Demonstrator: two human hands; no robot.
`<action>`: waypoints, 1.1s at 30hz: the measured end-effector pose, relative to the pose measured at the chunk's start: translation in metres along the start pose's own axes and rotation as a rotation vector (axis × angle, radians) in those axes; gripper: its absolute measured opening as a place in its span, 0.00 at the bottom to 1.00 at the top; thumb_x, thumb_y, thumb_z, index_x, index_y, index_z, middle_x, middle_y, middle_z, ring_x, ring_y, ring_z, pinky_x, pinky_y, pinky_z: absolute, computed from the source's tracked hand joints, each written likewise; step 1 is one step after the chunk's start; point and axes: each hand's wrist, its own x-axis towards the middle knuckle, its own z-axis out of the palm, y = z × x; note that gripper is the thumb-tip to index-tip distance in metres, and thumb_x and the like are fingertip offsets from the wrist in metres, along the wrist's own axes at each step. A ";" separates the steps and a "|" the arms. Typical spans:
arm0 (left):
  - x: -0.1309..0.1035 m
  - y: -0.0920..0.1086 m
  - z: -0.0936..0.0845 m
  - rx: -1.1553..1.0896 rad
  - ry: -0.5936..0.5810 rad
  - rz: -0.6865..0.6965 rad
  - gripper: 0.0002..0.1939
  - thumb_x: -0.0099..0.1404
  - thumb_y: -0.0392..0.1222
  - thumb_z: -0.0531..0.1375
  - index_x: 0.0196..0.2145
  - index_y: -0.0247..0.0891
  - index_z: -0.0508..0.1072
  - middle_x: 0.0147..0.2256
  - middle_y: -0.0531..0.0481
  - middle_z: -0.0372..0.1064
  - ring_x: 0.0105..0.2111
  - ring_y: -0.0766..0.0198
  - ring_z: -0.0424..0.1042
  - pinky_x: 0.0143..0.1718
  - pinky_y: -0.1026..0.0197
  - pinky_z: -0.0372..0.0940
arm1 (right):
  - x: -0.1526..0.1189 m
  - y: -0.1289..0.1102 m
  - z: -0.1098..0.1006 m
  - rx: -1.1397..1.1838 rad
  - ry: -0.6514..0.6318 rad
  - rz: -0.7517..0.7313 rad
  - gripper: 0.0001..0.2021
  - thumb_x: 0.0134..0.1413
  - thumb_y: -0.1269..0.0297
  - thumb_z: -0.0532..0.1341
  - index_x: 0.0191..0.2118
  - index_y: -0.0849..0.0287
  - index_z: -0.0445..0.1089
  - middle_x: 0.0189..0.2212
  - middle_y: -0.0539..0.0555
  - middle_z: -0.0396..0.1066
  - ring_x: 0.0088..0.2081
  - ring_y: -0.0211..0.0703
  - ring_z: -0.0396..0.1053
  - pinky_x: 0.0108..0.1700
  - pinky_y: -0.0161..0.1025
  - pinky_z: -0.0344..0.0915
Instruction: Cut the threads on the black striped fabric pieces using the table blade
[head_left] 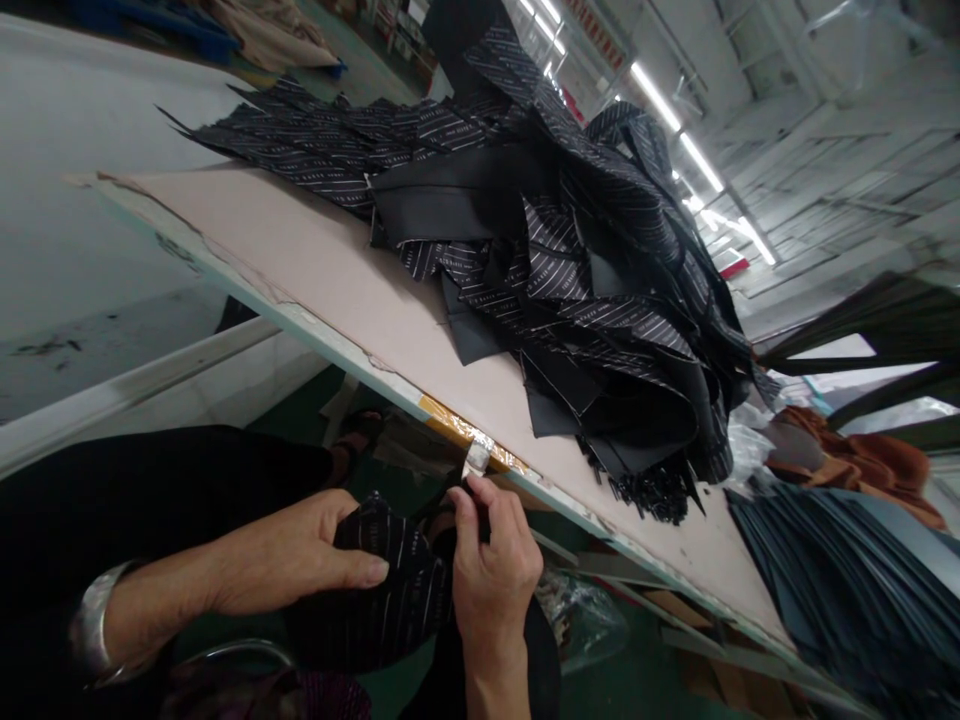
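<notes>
My left hand [322,560], with a silver bangle on its wrist, grips a dark fabric piece [397,570] printed with thin white lines and small lettering. The thumb lies on top and the fingers are hidden beneath. Close to the table edge, my right hand [496,560] is closed in a pinch just below a small whitish tab [477,457]. I cannot make out what lies between its fingertips, or whether they touch the tab. Yellow tape [446,418] covers the table edge around the tab.
A large heap of black fabric pieces [600,270] lies on the pale table [337,270], with small black bits [656,498] beside it. Dark bluish strips [832,580] lie at the right, before brown cloth [862,455]. A clear plastic bag [589,615] sits below the table.
</notes>
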 end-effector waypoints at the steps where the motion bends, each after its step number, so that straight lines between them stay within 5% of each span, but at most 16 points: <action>1: 0.000 0.001 0.000 -0.002 0.005 -0.006 0.19 0.60 0.58 0.69 0.31 0.38 0.84 0.26 0.52 0.75 0.26 0.61 0.69 0.32 0.63 0.65 | 0.001 0.001 0.001 0.006 -0.005 0.001 0.05 0.68 0.70 0.62 0.43 0.60 0.77 0.32 0.54 0.78 0.33 0.40 0.77 0.40 0.34 0.72; 5: -0.001 0.005 0.003 -0.006 0.003 -0.020 0.17 0.60 0.57 0.69 0.32 0.40 0.85 0.28 0.49 0.79 0.29 0.55 0.75 0.36 0.58 0.70 | 0.002 0.009 0.004 0.106 -0.031 0.071 0.08 0.66 0.68 0.64 0.48 0.59 0.77 0.34 0.54 0.79 0.34 0.41 0.76 0.41 0.35 0.72; 9: 0.000 0.008 0.008 -0.022 -0.008 0.008 0.17 0.60 0.57 0.69 0.32 0.39 0.85 0.30 0.50 0.80 0.31 0.55 0.77 0.38 0.59 0.71 | -0.005 0.014 -0.008 0.355 0.007 0.361 0.21 0.63 0.61 0.66 0.59 0.59 0.72 0.30 0.49 0.76 0.28 0.38 0.73 0.35 0.35 0.72; 13: 0.004 0.007 0.012 -0.063 0.006 0.000 0.16 0.59 0.56 0.71 0.34 0.39 0.85 0.32 0.50 0.81 0.32 0.57 0.78 0.39 0.61 0.71 | -0.023 0.010 -0.031 0.706 0.010 0.604 0.16 0.63 0.60 0.64 0.54 0.54 0.77 0.38 0.53 0.79 0.35 0.41 0.76 0.39 0.37 0.75; 16: 0.006 0.003 0.017 -0.093 0.049 -0.008 0.17 0.58 0.56 0.72 0.36 0.41 0.85 0.33 0.52 0.82 0.32 0.59 0.78 0.37 0.63 0.70 | -0.041 0.003 -0.039 0.904 -0.102 0.764 0.25 0.49 0.60 0.74 0.55 0.52 0.78 0.46 0.55 0.81 0.43 0.47 0.78 0.46 0.41 0.76; 19: 0.009 0.002 0.023 -0.098 0.090 -0.009 0.18 0.55 0.56 0.74 0.37 0.42 0.85 0.34 0.52 0.83 0.34 0.57 0.79 0.39 0.62 0.71 | -0.053 -0.003 -0.036 1.025 -0.111 0.955 0.31 0.37 0.61 0.80 0.53 0.54 0.80 0.40 0.55 0.82 0.40 0.47 0.78 0.44 0.40 0.75; 23: 0.012 0.007 0.034 -0.020 0.135 -0.015 0.18 0.53 0.57 0.74 0.35 0.42 0.85 0.32 0.53 0.82 0.33 0.58 0.77 0.37 0.63 0.70 | -0.056 -0.007 -0.032 1.141 0.021 1.170 0.23 0.29 0.59 0.82 0.39 0.55 0.84 0.32 0.53 0.81 0.31 0.43 0.75 0.35 0.36 0.73; 26: 0.014 0.014 0.041 0.041 0.178 0.007 0.17 0.53 0.55 0.74 0.36 0.42 0.85 0.32 0.53 0.81 0.33 0.59 0.76 0.36 0.64 0.69 | -0.054 -0.006 -0.034 1.063 0.033 1.196 0.16 0.28 0.59 0.82 0.29 0.56 0.84 0.31 0.55 0.82 0.32 0.44 0.75 0.36 0.37 0.73; 33: 0.020 0.029 0.055 0.186 0.390 0.046 0.14 0.47 0.52 0.74 0.26 0.38 0.84 0.22 0.53 0.72 0.26 0.62 0.67 0.28 0.65 0.61 | -0.052 -0.006 -0.038 0.938 -0.126 1.006 0.09 0.40 0.62 0.77 0.32 0.54 0.85 0.29 0.53 0.80 0.32 0.43 0.73 0.35 0.37 0.70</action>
